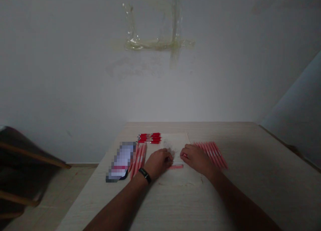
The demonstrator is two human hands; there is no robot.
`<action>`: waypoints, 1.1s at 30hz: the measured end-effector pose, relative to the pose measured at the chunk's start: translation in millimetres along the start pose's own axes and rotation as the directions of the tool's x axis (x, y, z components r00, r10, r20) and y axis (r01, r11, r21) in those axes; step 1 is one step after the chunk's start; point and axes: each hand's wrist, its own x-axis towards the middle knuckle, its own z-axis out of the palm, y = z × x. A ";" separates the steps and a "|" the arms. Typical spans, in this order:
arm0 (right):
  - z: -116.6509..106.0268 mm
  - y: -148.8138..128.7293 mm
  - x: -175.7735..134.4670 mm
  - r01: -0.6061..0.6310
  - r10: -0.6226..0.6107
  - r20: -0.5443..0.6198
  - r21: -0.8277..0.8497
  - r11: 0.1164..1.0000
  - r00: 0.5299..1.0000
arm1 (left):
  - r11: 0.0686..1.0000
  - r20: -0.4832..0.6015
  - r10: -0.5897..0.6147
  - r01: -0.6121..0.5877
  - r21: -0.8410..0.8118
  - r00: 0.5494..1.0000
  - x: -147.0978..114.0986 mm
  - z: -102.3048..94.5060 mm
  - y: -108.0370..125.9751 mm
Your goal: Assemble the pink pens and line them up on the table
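My left hand (157, 162), with a black band on the wrist, is closed over a pale sheet (175, 181), its fingertips pinched together. My right hand (197, 158) is closed just across from it, a bit of red showing at its fingers. What either hand holds is too small and dim to make out. A short pink pen part (177, 166) lies on the sheet just below the fingertips. Beside my right hand is a row of pink pens (217, 154). Left of my left hand lie several more pink pen bodies (139, 159).
Several red pens with silver tips (149, 138) lie in a stack behind my left hand. A phone with a blurred screen (121, 160) rests near the left of the wooden table (175, 211). A dark chair (22, 167) stands at left. The wall (160, 97) is behind the table.
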 end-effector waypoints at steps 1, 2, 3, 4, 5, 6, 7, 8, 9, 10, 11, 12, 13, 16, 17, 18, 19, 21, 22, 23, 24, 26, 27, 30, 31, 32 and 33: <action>1.8 -2.1 0.4 0.009 -0.009 0.001 0.000 1.000 1.000 | 1.000 -0.001 -0.001 0.001 0.003 1.000 0.1 0.3 -0.2; 3.2 -3.9 0.9 0.017 -0.017 0.001 -0.003 1.000 1.000 | 1.000 -0.005 0.000 0.000 0.004 1.000 0.1 0.6 -0.4; 4.2 -5.4 1.3 0.024 -0.024 0.003 -0.008 1.000 1.000 | 1.000 -0.009 0.002 -0.001 0.005 1.000 0.1 0.9 -0.7; 5.1 -6.5 1.8 0.031 -0.031 0.006 -0.013 0.999 1.000 | 1.000 -0.014 0.004 -0.004 0.004 1.000 0.2 1.2 -0.9; 5.9 -7.2 2.3 0.036 -0.036 0.007 -0.018 0.999 0.999 | 1.000 -0.019 0.008 -0.008 0.002 1.000 0.2 1.5 -1.1; 6.6 -7.6 2.8 0.040 -0.040 0.007 -0.022 0.999 0.999 | 1.000 -0.025 0.011 -0.011 0.000 1.000 0.2 1.6 -1.1; 7.3 -7.6 3.4 0.042 -0.042 0.007 -0.023 0.999 0.999 | 1.000 -0.030 0.013 -0.013 -0.001 0.999 0.3 1.7 -1.1; 8.0 -7.4 4.0 0.046 -0.046 0.008 -0.021 0.999 0.999 | 1.000 -0.034 0.014 -0.014 0.000 0.999 0.4 1.7 -1.0; 8.7 -7.0 4.4 0.048 -0.048 0.007 -0.018 0.999 0.999 | 1.000 -0.038 0.014 -0.014 0.001 0.999 0.5 1.7 -0.9; 9.4 -6.6 4.8 0.048 -0.048 0.007 -0.014 0.999 0.999 | 1.000 -0.041 0.014 -0.014 0.003 0.999 0.5 1.7 -0.7; 10.0 -6.2 5.0 0.047 -0.047 0.007 -0.012 0.999 0.999 | 1.000 -0.044 0.013 -0.013 0.004 0.999 0.6 1.6 -0.6; 10.5 -5.8 5.1 0.046 -0.046 0.005 -0.009 0.999 0.999 | 1.000 -0.045 0.013 -0.013 0.006 0.999 0.6 1.6 -0.4; 10.8 -5.4 5.1 0.047 -0.046 0.002 -0.007 0.999 0.999 | 1.000 -0.045 0.014 -0.014 0.008 0.999 0.6 1.5 -0.3; 10.1 -3.4 4.4 0.048 -0.048 -0.011 0.010 0.999 0.999 | 1.000 -0.045 0.016 -0.016 0.010 0.999 0.4 1.5 -0.2; 9.3 -2.4 3.9 0.051 -0.050 -0.020 0.026 0.998 0.999 | 1.000 -0.049 0.017 -0.016 0.009 0.999 0.3 1.5 -0.2; 8.2 -1.3 3.3 0.057 -0.056 -0.030 0.049 0.997 0.998 | 1.000 -0.058 0.017 -0.017 0.006 0.998 0.1 1.6 -0.3; 6.9 -0.2 2.6 0.068 -0.065 -0.041 0.078 0.995 0.997 | 1.000 -0.071 0.019 -0.019 0.002 0.997 0.0 1.6 -0.5; 4.2 1.3 1.1 0.101 -0.092 -0.068 0.141 0.985 0.993 | 1.000 -0.100 0.025 -0.026 -0.010 0.995 0.0 2.0 -0.9; 3.2 1.3 0.4 0.116 -0.103 -0.083 0.170 0.979 0.991 | 0.999 -0.112 0.025 -0.028 -0.018 0.993 0.1 2.2 -1.1; 2.6 0.7 -0.2 0.130 -0.112 -0.098 0.195 0.972 0.989 | 0.999 -0.123 0.024 -0.027 -0.028 0.992 0.3 2.5 -1.2; 2.3 -0.6 -0.7 0.143 -0.122 -0.109 0.212 0.967 0.987 | 0.999 -0.132 0.022 -0.027 -0.040 0.991 0.5 2.7 -1.3; 2.8 -4.7 -1.2 0.168 -0.145 -0.116 0.224 0.960 0.983 | 0.997 -0.141 0.032 -0.041 -0.062 0.990 0.9 3.2 -0.9; 3.3 -7.1 -1.2 0.181 -0.159 -0.114 0.222 0.958 0.981 | 0.996 -0.141 0.046 -0.056 -0.073 0.989 1.1 3.3 -0.4; 3.9 -12.9 -1.0 0.211 -0.192 -0.109 0.211 0.954 0.975 | 0.991 -0.146 0.079 -0.094 -0.095 0.986 1.0 2.0 1.6; 3.5 -13.4 -0.9 0.212 -0.190 -0.119 0.213 0.954 0.975 | 0.990 -0.152 0.081 -0.097 -0.100 0.985 0.7 0.9 2.3; 2.7 -12.8 -0.7 0.208 -0.183 -0.130 0.215 0.954 0.974 | 0.990 -0.161 0.078 -0.095 -0.102 0.984 0.5 -0.3 2.9; 1.6 -11.4 -0.6 0.199 -0.171 -0.144 0.214 0.956 0.975 | 0.991 -0.169 0.072 -0.090 -0.101 0.983 0.1 -1.8 3.2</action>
